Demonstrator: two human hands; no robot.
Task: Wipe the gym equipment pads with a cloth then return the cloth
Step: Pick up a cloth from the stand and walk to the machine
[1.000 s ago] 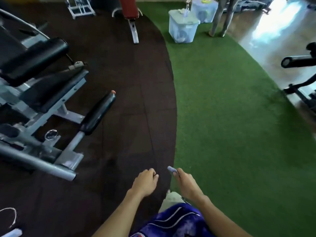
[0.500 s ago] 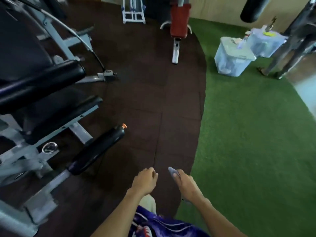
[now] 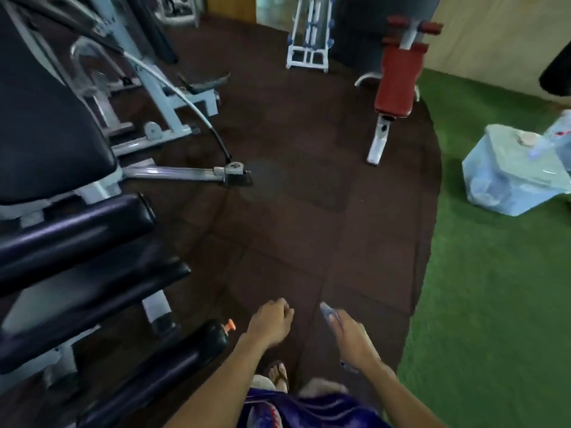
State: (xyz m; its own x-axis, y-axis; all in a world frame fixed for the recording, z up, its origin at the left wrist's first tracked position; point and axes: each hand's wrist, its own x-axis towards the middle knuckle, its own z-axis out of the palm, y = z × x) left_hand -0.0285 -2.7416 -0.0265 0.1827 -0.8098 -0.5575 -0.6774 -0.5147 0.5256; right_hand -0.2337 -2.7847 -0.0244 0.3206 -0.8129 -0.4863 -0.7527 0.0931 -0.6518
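Observation:
My right hand (image 3: 352, 338) is closed around a small pale blue cloth (image 3: 328, 313), whose tip sticks out past my fingers. My left hand (image 3: 272, 322) is curled into a loose fist with nothing in it. Both hands hang low over the brown rubber floor. To my left stands a grey-framed machine with black pads: a large back pad (image 3: 46, 134), a roller pad (image 3: 74, 230), a seat pad (image 3: 92, 307) and a lower roller pad (image 3: 160, 372) next to my left forearm. Neither hand touches a pad.
A red padded bench (image 3: 398, 78) stands at the far side of the brown floor (image 3: 309, 217). Green turf (image 3: 494, 304) lies to the right, with pale blue plastic bins (image 3: 509, 180) on it. A white rack (image 3: 309, 35) stands at the back.
The view has swung left and the black pads now fill more of the left side. The bins have slid to the right edge. My hands keep the same pose, the cloth still in the right.

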